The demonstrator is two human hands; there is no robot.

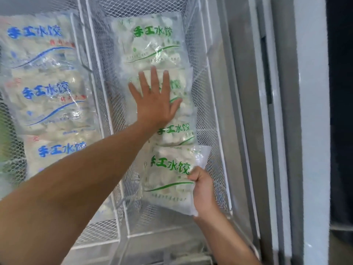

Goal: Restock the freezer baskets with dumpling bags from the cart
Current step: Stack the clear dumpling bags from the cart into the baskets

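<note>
A white wire-mesh freezer basket [212,119] holds a row of overlapping clear dumpling bags with green lettering; the farthest green bag [150,41] lies flat. My left hand [154,100] presses flat, fingers spread, on the second green bag [181,87]. Under my wrist lies a third green bag [177,134]. My right hand [202,186] grips the right edge of the nearest green-lettered bag [168,178], which is tilted up over the basket's near end.
A second mesh basket [86,60] on the left holds three overlapping bags with blue lettering [44,46]. The grey freezer rim and sliding-lid rails [248,111] run along the right. A dark gap [340,111] lies beyond them.
</note>
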